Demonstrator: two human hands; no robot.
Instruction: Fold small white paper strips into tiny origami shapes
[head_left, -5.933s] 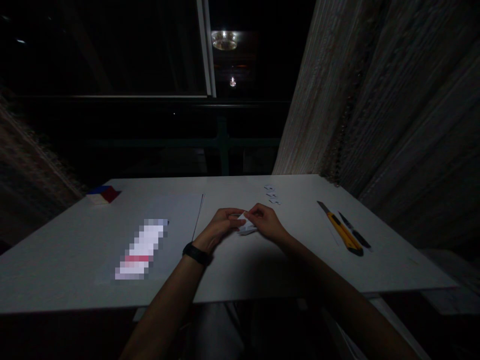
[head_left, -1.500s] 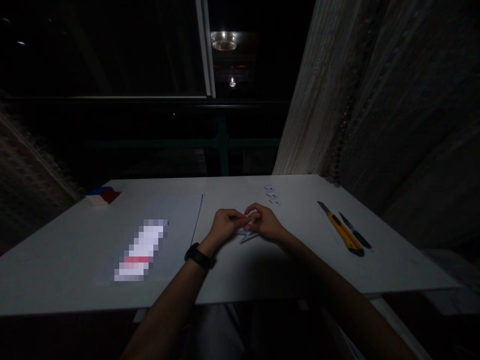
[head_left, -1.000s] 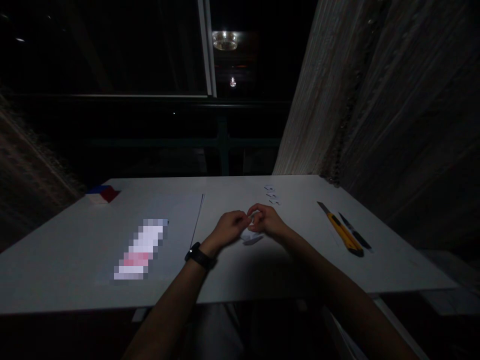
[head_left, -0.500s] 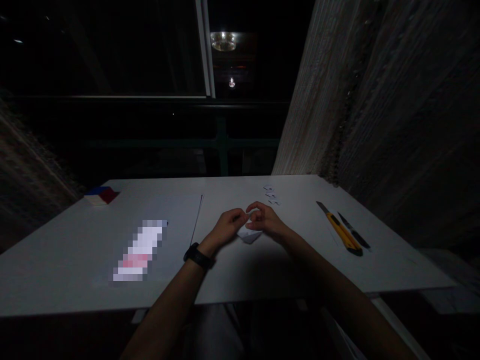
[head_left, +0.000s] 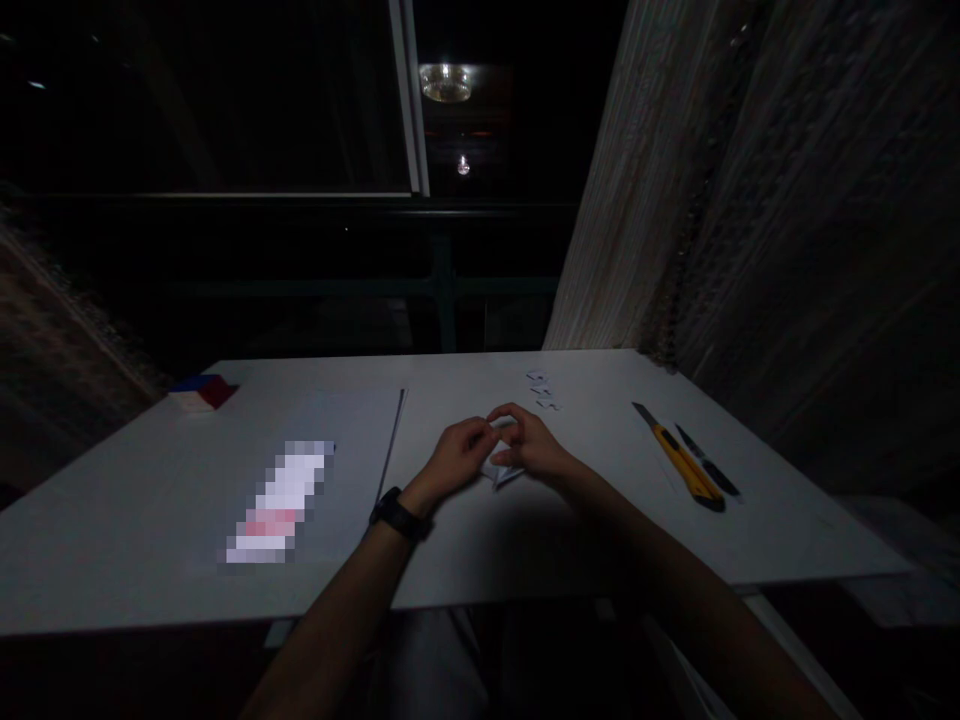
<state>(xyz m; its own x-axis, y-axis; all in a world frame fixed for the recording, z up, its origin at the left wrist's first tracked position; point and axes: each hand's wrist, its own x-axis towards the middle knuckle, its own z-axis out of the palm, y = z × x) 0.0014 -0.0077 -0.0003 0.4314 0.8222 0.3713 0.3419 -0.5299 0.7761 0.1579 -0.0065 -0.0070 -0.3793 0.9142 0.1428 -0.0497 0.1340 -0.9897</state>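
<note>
Over the middle of a white table (head_left: pixel 150 500), my two hands meet around a small folded piece of white paper (head_left: pixel 504 473). My left hand (head_left: pixel 457 455), with a black watch on its wrist, pinches the paper's left side with curled fingers. My right hand (head_left: pixel 532 447) pinches the right side, thumb and forefinger bent over the top. Most of the paper is hidden between the fingers; only a pointed lower corner shows. The light is dim.
A yellow utility knife (head_left: pixel 679 456) and a dark pen-like knife (head_left: pixel 707 462) lie at the right. Small paper scraps (head_left: pixel 544 390) sit beyond my hands. A sheet of paper (head_left: pixel 330 440) lies at the left, a red and blue block (head_left: pixel 201 389) at the far left corner.
My hands have stayed in the same spot, fingers working the small paper. The paper's visible tip has shifted slightly and now shows less below the fingers.
</note>
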